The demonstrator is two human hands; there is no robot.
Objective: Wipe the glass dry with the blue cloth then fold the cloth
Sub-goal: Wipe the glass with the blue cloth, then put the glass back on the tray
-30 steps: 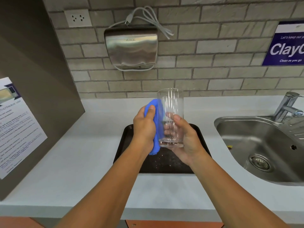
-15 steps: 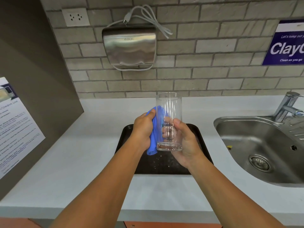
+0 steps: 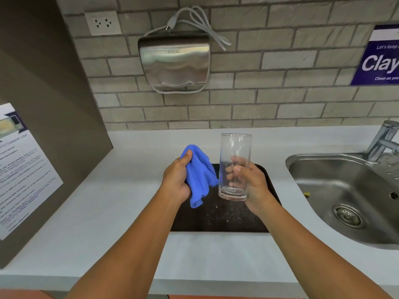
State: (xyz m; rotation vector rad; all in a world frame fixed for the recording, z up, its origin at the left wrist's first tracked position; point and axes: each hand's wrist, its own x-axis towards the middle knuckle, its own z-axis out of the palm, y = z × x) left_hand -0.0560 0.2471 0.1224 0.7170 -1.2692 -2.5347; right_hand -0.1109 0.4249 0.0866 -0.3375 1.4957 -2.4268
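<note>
A tall clear glass (image 3: 235,160) stands upright in the air above the dark tray (image 3: 218,219), held around its lower half by my right hand (image 3: 252,186). My left hand (image 3: 177,178) grips a bunched blue cloth (image 3: 199,175) just left of the glass. The cloth hangs loose from my fist, and a narrow gap separates most of it from the glass. Small water drops speckle the tray under the glass.
A steel sink (image 3: 345,199) with a tap (image 3: 382,139) lies to the right. On the brick wall hang a steel hand dryer (image 3: 174,61) and a socket (image 3: 102,22). A brown panel with a paper notice (image 3: 19,169) closes the left side. The pale counter (image 3: 108,212) surrounds the tray.
My left hand has pulled the blue cloth away from the glass to the left. The glass stays in my right hand, lifted slightly.
</note>
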